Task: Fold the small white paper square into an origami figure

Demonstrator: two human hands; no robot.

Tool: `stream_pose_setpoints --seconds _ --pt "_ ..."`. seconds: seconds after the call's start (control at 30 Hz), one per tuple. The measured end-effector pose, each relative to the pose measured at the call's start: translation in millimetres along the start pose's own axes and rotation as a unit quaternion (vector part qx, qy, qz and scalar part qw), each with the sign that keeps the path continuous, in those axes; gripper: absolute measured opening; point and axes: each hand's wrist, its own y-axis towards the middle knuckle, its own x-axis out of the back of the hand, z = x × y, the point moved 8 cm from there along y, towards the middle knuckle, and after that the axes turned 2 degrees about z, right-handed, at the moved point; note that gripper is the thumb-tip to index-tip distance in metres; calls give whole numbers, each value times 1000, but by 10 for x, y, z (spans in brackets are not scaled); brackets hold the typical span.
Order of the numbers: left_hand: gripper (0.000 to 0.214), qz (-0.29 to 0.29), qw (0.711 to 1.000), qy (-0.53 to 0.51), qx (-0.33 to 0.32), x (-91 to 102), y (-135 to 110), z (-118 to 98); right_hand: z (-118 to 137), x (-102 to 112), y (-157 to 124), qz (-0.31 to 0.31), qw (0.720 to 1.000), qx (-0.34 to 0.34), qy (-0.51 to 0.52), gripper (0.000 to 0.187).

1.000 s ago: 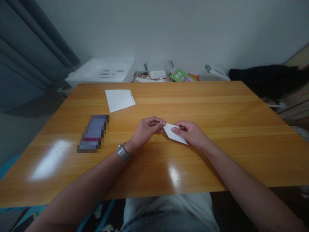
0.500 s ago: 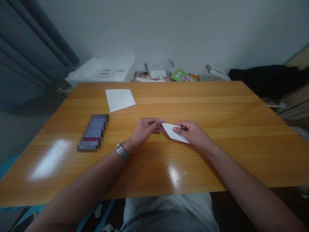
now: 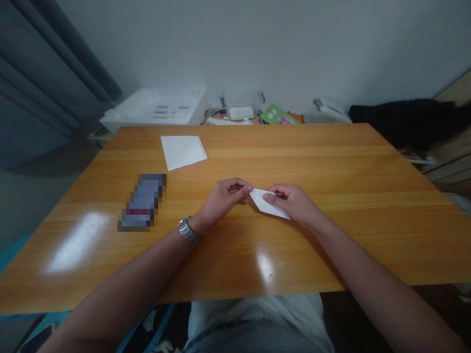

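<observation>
A small folded piece of white paper [image 3: 265,204] is held just above the wooden table [image 3: 331,166], its lower right end coming to a point. My left hand [image 3: 230,196], with a metal watch on its wrist, pinches the paper's left corner between thumb and fingers. At the other side my right hand [image 3: 290,200] grips it, thumb on top and fingers behind. The fingertips behind the paper are hidden.
A white sheet with a perforated edge [image 3: 183,152] lies toward the back left. Nearer on the left is a blurred-out phone-like thing [image 3: 143,202]. Behind the table stand a white foam box [image 3: 158,105] and a green booklet [image 3: 277,115].
My left hand has shifted slightly to the right, its thumb and fingers now covering more of the paper's left corner. The right hand has hardly moved.
</observation>
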Motion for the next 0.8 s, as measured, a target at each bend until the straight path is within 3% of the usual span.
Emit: stream_pose_setpoints --seconds 0.33,0.67,0.8 --pt "35 -32 999 22 9 67 26 82 -85 56 54 -23 999 8 -23 37" --pt "25 45 975 207 -72 -98 9 -16 -51 2 70 -2 993 57 -104 33" --pt "28 7 985 168 -44 -37 17 -2 -68 24 68 -13 996 45 -69 35"
